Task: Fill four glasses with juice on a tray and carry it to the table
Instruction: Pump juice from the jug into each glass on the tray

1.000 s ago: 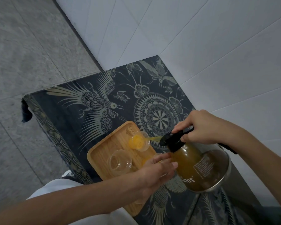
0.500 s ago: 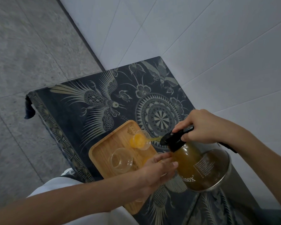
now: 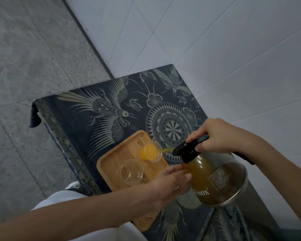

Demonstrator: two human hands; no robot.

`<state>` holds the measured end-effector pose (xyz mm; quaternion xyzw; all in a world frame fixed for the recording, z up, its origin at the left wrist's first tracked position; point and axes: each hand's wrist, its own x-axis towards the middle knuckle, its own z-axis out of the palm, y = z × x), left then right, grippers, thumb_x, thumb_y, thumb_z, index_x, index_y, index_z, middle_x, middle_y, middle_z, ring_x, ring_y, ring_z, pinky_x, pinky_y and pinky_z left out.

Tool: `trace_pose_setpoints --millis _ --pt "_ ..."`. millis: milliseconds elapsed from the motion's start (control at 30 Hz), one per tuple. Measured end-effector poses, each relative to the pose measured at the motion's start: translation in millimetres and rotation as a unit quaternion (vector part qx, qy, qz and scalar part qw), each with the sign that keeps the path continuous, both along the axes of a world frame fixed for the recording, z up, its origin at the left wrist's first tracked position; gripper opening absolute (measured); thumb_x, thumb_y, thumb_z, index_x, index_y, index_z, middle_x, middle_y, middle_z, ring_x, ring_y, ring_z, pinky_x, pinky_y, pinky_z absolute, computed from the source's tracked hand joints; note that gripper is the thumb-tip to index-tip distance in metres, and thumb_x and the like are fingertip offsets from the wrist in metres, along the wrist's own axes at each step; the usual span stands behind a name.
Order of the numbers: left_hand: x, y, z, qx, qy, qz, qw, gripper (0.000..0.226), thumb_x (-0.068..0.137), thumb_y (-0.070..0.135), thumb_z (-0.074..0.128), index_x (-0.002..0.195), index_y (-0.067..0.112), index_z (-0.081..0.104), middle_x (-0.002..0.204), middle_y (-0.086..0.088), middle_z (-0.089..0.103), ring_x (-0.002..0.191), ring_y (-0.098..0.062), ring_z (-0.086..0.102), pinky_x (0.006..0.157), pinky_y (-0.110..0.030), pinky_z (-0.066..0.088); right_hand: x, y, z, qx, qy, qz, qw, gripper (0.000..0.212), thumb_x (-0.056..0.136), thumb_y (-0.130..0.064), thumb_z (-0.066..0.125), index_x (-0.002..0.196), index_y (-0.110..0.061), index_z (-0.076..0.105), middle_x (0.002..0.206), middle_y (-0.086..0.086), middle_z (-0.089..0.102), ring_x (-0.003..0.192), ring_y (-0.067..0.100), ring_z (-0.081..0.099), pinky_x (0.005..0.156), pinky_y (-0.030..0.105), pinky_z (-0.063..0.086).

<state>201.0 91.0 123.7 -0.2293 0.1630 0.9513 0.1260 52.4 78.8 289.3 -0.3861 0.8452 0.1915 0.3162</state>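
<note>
A glass jug (image 3: 214,178) of orange juice, with a black lid and steel base, is tilted left over a wooden tray (image 3: 111,159). My right hand (image 3: 219,136) grips its black handle at the top. My left hand (image 3: 170,183) rests flat against the jug's lower side, over the tray. A thin stream of juice runs from the spout into the far glass (image 3: 151,153), which holds orange juice. A nearer glass (image 3: 131,172) stands empty on the tray. Other glasses are hidden under my left hand.
The tray lies on a small table covered by a dark cloth (image 3: 102,110) with gold bird patterns. A white tiled wall (image 3: 215,49) runs along the table's right side. Grey floor tiles (image 3: 24,66) lie to the left. My white garment (image 3: 63,200) shows at the table's near edge.
The view has shifted slightly. Both hands and the jug keep their pose while juice keeps running into the far glass.
</note>
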Motion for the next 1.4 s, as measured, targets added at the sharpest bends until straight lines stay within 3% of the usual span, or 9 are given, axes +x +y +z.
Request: trace_pose_setpoints --millis 167,267,367,533,667,800,1133,1267,1400 --pt "0 -5 3 -0.062 0.007 -0.019 0.998 0.05 0.095 0.008 0.071 0.142 0.018 0.056 0.135 0.001 0.07 0.117 -0.014 0.067 0.076 -0.02 0.062 -3 15 4 -0.043 0.011 -0.01 0.999 0.043 0.082 -0.018 0.076 0.093 -0.059 0.071 0.12 -0.014 0.074 0.103 0.022 0.072 0.092 0.043 0.059" --pt "-2 -9 5 -0.116 0.014 -0.027 0.993 0.04 0.093 0.01 0.075 0.128 0.028 0.065 0.12 0.012 0.075 0.112 -0.009 0.069 0.089 -0.028 0.061 -2 33 10 -0.098 0.032 -0.006 0.995 0.039 0.082 -0.02 0.078 0.108 -0.049 0.076 0.117 -0.018 0.075 0.098 0.005 0.066 0.082 0.02 0.052" --pt "-4 -15 9 -0.194 0.034 -0.035 0.98 0.039 0.093 0.015 0.076 0.126 0.032 0.065 0.11 0.02 0.078 0.111 -0.006 0.069 0.098 -0.033 0.058 1 53 17 -0.164 0.05 -0.014 0.985 0.039 0.082 -0.02 0.08 0.11 -0.046 0.077 0.117 -0.02 0.074 0.103 0.002 0.065 0.085 0.017 0.047" --pt "-1 -22 20 -0.331 0.096 -0.026 0.938 0.049 0.096 0.029 0.072 0.141 0.036 0.055 0.114 0.028 0.076 0.108 0.002 0.071 0.088 -0.024 0.055 13 90 22 -0.287 0.09 -0.031 0.953 0.037 0.082 -0.023 0.082 0.112 -0.045 0.077 0.12 -0.019 0.074 0.105 0.001 0.066 0.088 0.017 0.048" --pt "6 -23 22 -0.429 0.115 0.008 0.896 0.037 0.099 0.028 0.068 0.124 0.054 0.057 0.111 0.03 0.075 0.109 0.008 0.069 0.085 -0.019 0.058 28 115 15 -0.381 0.103 -0.055 0.917 0.04 0.082 -0.023 0.083 0.116 -0.043 0.076 0.123 -0.019 0.072 0.115 -0.001 0.064 0.103 0.024 0.049" --pt "20 -14 20 -0.493 0.125 0.049 0.86 0.042 0.1 0.032 0.066 0.137 0.049 0.056 0.128 0.032 0.065 0.115 0.017 0.06 0.093 -0.024 0.059 40 130 5 -0.432 0.094 -0.069 0.894 0.039 0.083 -0.022 0.082 0.116 -0.042 0.076 0.122 -0.022 0.071 0.112 -0.016 0.055 0.099 0.003 0.038" --pt "52 19 -6 -0.422 0.043 0.062 0.904 0.044 0.084 0.018 0.085 0.123 0.028 0.066 0.131 0.006 0.065 0.106 -0.011 0.072 0.075 -0.023 0.061 58 142 -22 -0.383 0.033 -0.02 0.923 0.039 0.083 -0.027 0.08 0.12 -0.041 0.074 0.123 -0.024 0.07 0.115 -0.005 0.064 0.102 0.016 0.05" --pt "65 32 -13 -0.382 0.015 0.062 0.922 0.051 0.081 0.021 0.088 0.125 0.027 0.063 0.132 0.005 0.064 0.112 -0.015 0.069 0.081 -0.028 0.062 67 142 -30 -0.354 0.027 0.011 0.935 0.039 0.081 -0.028 0.081 0.117 -0.042 0.075 0.12 -0.027 0.071 0.111 -0.011 0.061 0.089 -0.008 0.033" --pt "75 43 -17 -0.338 -0.01 0.072 0.938 0.05 0.083 0.022 0.086 0.126 0.027 0.062 0.131 0.007 0.064 0.109 -0.01 0.071 0.073 -0.018 0.059 71 135 -36 -0.319 0.018 0.046 0.946 0.04 0.082 -0.028 0.081 0.119 -0.042 0.074 0.123 -0.029 0.068 0.106 -0.015 0.058 0.084 -0.012 0.026"
